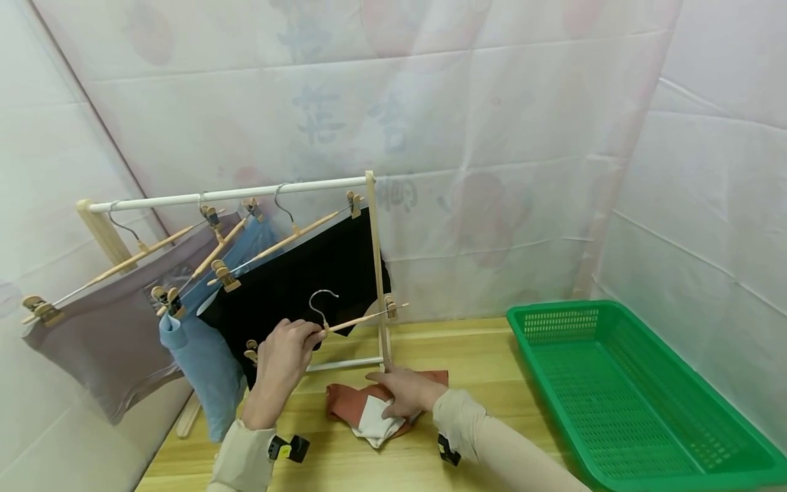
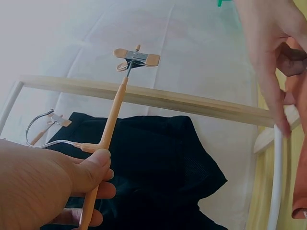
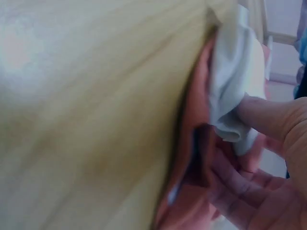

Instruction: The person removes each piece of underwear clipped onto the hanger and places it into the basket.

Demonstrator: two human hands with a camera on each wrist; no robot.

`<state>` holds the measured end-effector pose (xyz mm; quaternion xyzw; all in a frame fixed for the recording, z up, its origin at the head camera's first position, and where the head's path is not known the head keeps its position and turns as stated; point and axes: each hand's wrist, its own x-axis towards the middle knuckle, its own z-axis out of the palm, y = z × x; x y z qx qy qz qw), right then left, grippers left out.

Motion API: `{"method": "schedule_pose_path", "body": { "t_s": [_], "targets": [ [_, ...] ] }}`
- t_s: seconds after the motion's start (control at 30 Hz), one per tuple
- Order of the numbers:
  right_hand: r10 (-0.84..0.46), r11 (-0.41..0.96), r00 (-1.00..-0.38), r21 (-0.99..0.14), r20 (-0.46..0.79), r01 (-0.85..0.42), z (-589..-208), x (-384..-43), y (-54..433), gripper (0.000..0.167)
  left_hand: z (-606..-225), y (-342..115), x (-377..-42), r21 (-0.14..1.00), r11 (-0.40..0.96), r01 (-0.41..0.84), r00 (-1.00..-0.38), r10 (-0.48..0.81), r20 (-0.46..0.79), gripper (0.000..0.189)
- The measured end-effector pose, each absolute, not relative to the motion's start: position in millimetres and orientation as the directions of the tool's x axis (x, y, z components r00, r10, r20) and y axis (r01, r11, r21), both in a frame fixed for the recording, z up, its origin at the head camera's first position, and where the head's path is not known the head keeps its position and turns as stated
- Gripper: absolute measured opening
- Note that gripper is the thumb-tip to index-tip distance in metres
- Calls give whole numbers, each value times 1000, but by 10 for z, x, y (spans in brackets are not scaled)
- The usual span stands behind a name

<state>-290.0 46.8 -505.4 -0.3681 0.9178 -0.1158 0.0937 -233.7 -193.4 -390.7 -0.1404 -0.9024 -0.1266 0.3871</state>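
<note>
Pinches a clip hanger [image 1: 353, 322] mid-bar in the left grip [image 1: 283, 355]; with the nearer right grip [image 1: 410, 393], grasps a rust-and-white garment [image 1: 371, 417] lying left to right on the bench [image 1: 479, 362], in from its back edge, below and right of the left grip.

Rack [image 1: 246, 193] and basket [image 1: 633, 403] leave room between — garments [image 1: 320, 260] block left.

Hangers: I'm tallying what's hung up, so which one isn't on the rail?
The hanger in the left hand: it's held off the rail, while the other three are hooked over that bar.
</note>
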Motion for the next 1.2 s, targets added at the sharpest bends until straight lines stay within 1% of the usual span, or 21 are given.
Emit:
{"method": "schedule_pose_path", "body": {
  "t_s": [0.1,0.17,0.2,0.23,0.33,0.37,0.47,0.6,0.67,0.77,0.87,1.03,1.13,1.2],
  "targets": [
    [-721,671,-692,-284,-38,-684,-5114,-2902,472,51,-3911,-1934,-2331,121,930,349,-666,155,729,9],
    [-744,639,-668,-288,1,-713,-5147,-2905,477,27,-3916,-1933,-2328,121,931,346,-671,155,726,9],
    [-754,624,-657,-297,16,-723,-5154,-2901,483,18,-3919,-1932,-2327,122,931,344,-675,154,722,9],
    [-762,609,-646,-303,33,-733,-5163,-2901,495,16,-3926,-1926,-2330,123,931,343,-676,154,721,9],
    [-769,574,-635,-353,77,-739,-5157,-2901,540,26,-3938,-1907,-2336,120,931,345,-674,156,722,9],
    [-767,565,-636,-377,89,-734,-5144,-2904,558,26,-3940,-1902,-2338,118,931,345,-672,157,724,9],
    [-754,531,-645,-457,129,-713,-5059,-2918,621,19,-3938,-1890,-2343,114,931,346,-666,159,729,9],
    [-745,477,-646,-547,164,-688,-4846,-2903,729,18,-3939,-1891,-2342,116,933,341,-668,154,729,8],
    [-742,457,-648,-576,173,-678,-4726,-2875,796,15,-3940,-1897,-2341,116,933,341,-668,153,728,8],
    [-733,455,-658,-594,173,-663,-4554,-2820,912,9,-3937,-1905,-2346,115,931,346,-667,158,728,8],
    [-725,480,-669,-577,164,-661,-4375,-2746,1050,13,-3932,-1906,-2365,115,926,359,-659,165,734,8],
    [-725,493,-670,-560,157,-665,-4131,-2607,1337,14,-3935,-1879,-2380,114,919,377,-638,169,751,7],
    [-724,471,-663,-566,190,-677,-4031,-2550,1545,14,-3959,-1856,-2381,105,916,388,-620,175,765,6],
    [-715,467,-662,-551,224,-692,-3968,-2525,1707,15,-3981,-1843,-2381,94,912,399,-602,184,777,6]
  ]
}}
